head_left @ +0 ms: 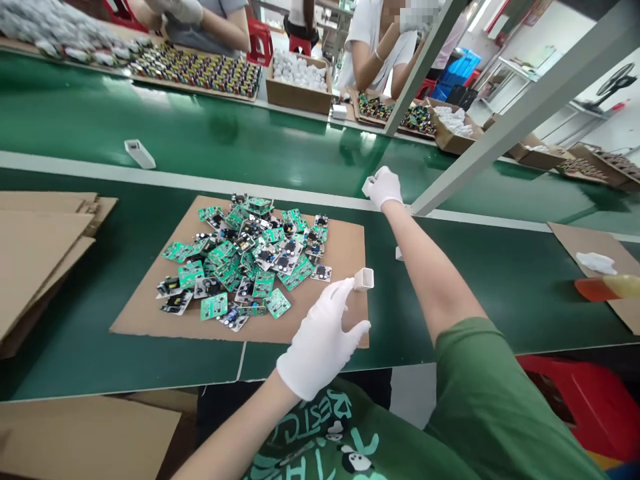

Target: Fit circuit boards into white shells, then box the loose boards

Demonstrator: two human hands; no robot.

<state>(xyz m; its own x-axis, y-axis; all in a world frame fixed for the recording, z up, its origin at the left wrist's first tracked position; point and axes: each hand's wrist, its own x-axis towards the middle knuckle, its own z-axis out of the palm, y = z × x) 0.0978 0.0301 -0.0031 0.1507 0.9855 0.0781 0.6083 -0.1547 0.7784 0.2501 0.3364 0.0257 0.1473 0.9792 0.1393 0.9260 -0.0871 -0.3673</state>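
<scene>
Casing (pixel 364 279) at your left hand (pixel 320 340) has its squarish open end aimed right and partly up at you, so its long axis is foreshortened and I can't tell its full length or exact line. It's right at your left fingertips, touching them, above the right edge of the cardboard sheet (pixel 345 250). Your left thumb is spread well away from the fingers; can't tell which fingers pinch the casing, if any. Your right hand (pixel 385 187) is farther out, by the pale strip (pixel 320 198), fingers curled in at a white piece (pixel 369 186). Exact grip there? Can't tell.

The casing looks like smooth, hard white plastic, hollow and boxy. Your 2 gloves are matte white and snug. Left of the casing, on that flat brown sheet, you've got a messy heap of circuit boards (pixel 245 257), green faces and chunky little components all jumbled. 1 small white bit (pixel 399 253) peeks out beside your right forearm.

Past the strip, the glossy green surface (pixel 210 133) carries 1 more long white casing (pixel 140 154), lying slantwise with its open end far left. Beyond that: packed rows of components (pixel 197 70), a cardboard box (pixel 297 93) of white parts, and 2 gloved people working.
</scene>
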